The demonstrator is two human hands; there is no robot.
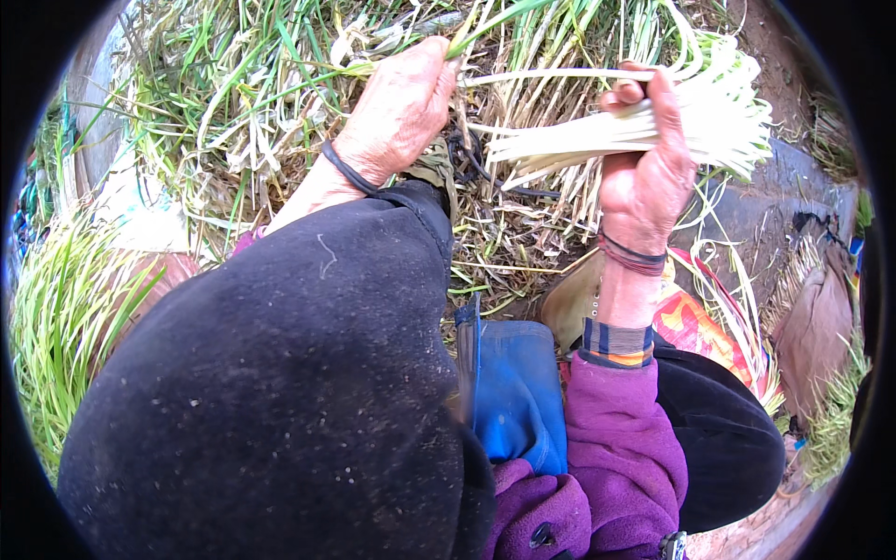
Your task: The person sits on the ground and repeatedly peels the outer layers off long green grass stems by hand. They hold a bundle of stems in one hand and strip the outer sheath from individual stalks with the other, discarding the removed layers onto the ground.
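Note:
My right hand is shut around a thick bundle of pale, thin vegetable stalks, held sideways in the upper right. The cut-looking ends point left, and the curled pale ends hang past the hand on the right. My left hand is closed, pinching a long green leaf that sticks out above the fingers. One single pale stalk spans the gap between both hands, above the rest of the bundle. Whether its left end is inside my left fingers is hard to tell.
Green and dried leaf litter covers the ground ahead. Fresh green stalks stand in a heap at the left. My dark-trousered knee rises in front, with a blue cloth beside it. A red-and-orange printed sack lies right.

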